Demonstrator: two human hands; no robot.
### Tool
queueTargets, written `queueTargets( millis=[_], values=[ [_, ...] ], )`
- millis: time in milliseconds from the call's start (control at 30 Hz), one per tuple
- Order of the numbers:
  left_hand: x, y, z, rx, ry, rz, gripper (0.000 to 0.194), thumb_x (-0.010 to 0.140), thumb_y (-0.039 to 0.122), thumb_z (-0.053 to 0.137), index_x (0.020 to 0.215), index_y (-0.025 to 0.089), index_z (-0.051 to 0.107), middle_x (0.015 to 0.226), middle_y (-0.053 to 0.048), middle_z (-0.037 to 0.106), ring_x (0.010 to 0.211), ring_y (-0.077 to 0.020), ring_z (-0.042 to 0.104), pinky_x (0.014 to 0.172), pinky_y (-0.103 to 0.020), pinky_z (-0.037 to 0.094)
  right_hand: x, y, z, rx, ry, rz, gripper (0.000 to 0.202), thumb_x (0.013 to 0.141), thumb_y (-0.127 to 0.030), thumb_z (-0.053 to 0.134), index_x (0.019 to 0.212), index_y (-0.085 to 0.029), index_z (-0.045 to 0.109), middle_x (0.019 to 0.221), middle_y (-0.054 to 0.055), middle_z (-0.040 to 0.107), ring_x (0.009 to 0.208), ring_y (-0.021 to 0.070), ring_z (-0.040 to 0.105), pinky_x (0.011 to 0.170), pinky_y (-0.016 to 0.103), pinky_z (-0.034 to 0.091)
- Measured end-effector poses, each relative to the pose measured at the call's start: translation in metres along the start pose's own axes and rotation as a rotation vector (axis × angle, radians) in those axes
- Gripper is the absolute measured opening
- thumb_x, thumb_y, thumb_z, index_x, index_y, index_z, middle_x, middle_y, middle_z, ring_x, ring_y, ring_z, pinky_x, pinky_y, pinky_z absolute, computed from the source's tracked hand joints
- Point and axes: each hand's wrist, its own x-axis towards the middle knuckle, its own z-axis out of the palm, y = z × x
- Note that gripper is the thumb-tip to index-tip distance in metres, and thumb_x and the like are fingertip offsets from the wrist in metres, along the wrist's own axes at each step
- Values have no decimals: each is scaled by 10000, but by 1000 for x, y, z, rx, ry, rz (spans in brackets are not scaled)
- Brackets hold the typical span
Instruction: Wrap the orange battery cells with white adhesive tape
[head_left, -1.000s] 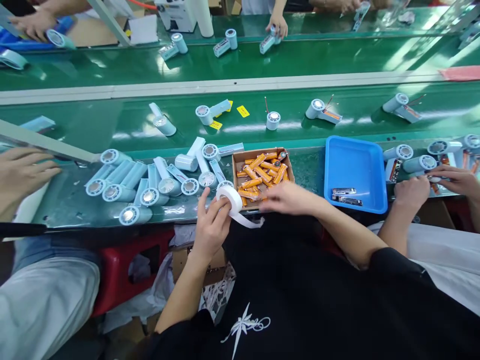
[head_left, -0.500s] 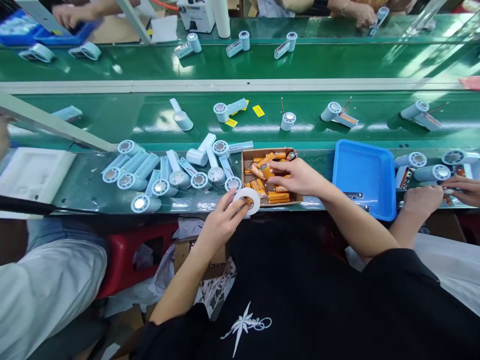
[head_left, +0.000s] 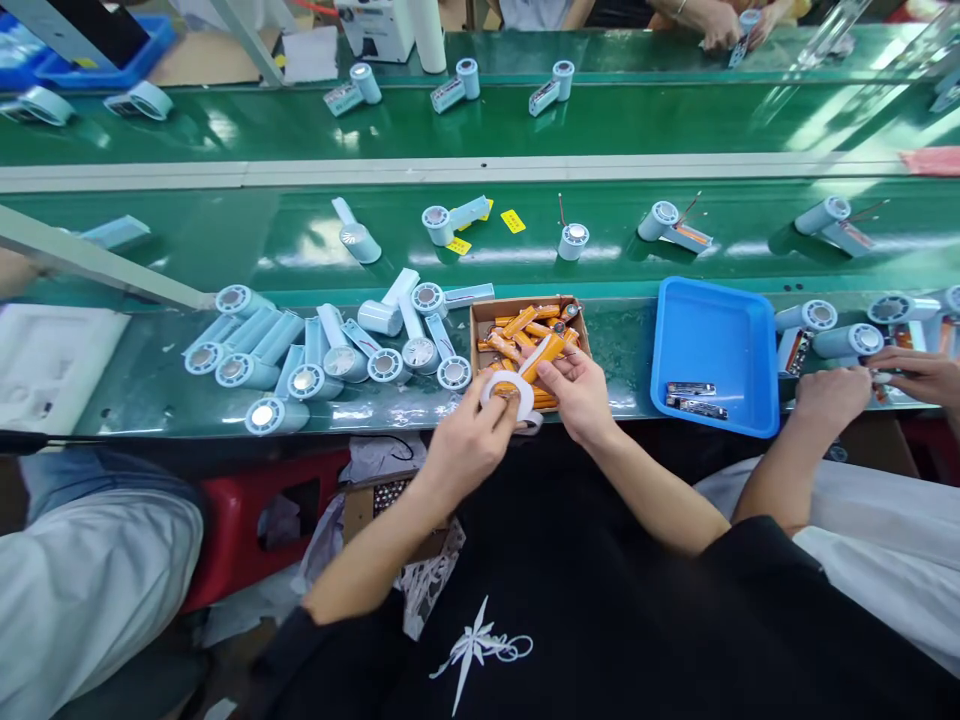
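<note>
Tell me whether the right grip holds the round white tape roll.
No: the left grip holds that tape roll, the right grip an orange cylinder.

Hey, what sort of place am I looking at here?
Probably a factory assembly line: a long green surface, likely a conveyor, bears many similar light-blue units, and a cardboard box holds a pile of orange cylinders.

Orange cylinder (head_left: 541, 357) now up in the right fingers (head_left: 573, 362), beside the tape roll (head_left: 526, 394).

Orange cells (head_left: 544, 352), white tape roll (head_left: 526, 391), green desk (head_left: 621, 345)
Pale-blue casings (head_left: 247, 369); blue tray (head_left: 712, 345); yellow labels (head_left: 513, 221); black shirt (head_left: 600, 600) with white star motif (head_left: 472, 642).
</note>
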Motion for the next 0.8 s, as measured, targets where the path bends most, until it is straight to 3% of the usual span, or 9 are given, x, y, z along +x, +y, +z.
queueTargets(
  millis=[100,200,300,367,400,500,600,700,800],
  values=[
    [-7,21,22,-95,39,111,303,988,119,593,1273,139,693,1013,-118,736,1482,-368,493,1113,-446,574,28,-34,-40,139,190,-193,457,712,-432,928,1058,-232,706,1048,37,808,959,203,778,826,327,668],
    [10,6,24,-148,-97,143,285,959,228,695,1225,131,721,1032,-109,755,1459,-362,521,1156,-455,526,51,-85,-86,203,373,-480,321,790,-393,881,1025,-247,717,1109,4,801,1002,137,774,847,216,647],
    [68,-47,13,-266,-316,121,342,934,511,716,1079,209,782,1064,-79,787,1293,-310,655,1090,-425,549,44,-99,-103,113,292,-426,462,794,-361,888,1200,-291,679,1087,3,813,989,177,795,835,277,672],
    [125,-93,11,-285,-400,5,417,1008,575,561,965,238,803,979,-60,794,1061,-248,733,960,-377,581,30,-85,-100,46,217,-325,572,789,-353,898,1293,-323,628,1023,5,826,941,217,810,814,346,688],
    [154,-117,13,-225,-383,-106,474,1040,562,485,936,229,806,953,-74,789,984,-243,734,917,-383,579,24,-77,-98,25,197,-287,582,797,-356,894,1308,-325,617,1002,10,830,926,231,814,810,366,691],
    [232,-187,31,85,-261,-413,438,1026,492,496,1211,192,757,1267,-167,722,1229,-360,627,990,-501,524,15,-58,-100,-14,200,-247,541,823,-353,879,1297,-311,622,1010,36,836,949,251,814,831,386,687],
    [276,-238,53,279,-448,-545,450,974,339,555,1327,99,699,1373,-274,635,1321,-461,536,985,-565,506,12,-60,-117,-69,257,-295,507,831,-326,876,1280,-315,642,1035,39,837,1002,254,806,866,387,681],
    [287,-252,70,266,-590,-444,350,909,191,590,1191,86,768,1264,-263,681,1220,-407,613,995,-507,506,12,-76,-136,-159,299,-358,462,836,-295,871,1257,-319,682,1028,26,836,1021,271,801,872,414,686],
    [285,-232,89,199,-573,-128,316,886,140,598,1123,176,803,1310,-178,685,1270,-345,583,1059,-448,459,35,-93,-137,-249,283,-421,459,827,-275,872,1253,-324,708,1053,20,831,1031,279,799,887,447,684]
  ],
)
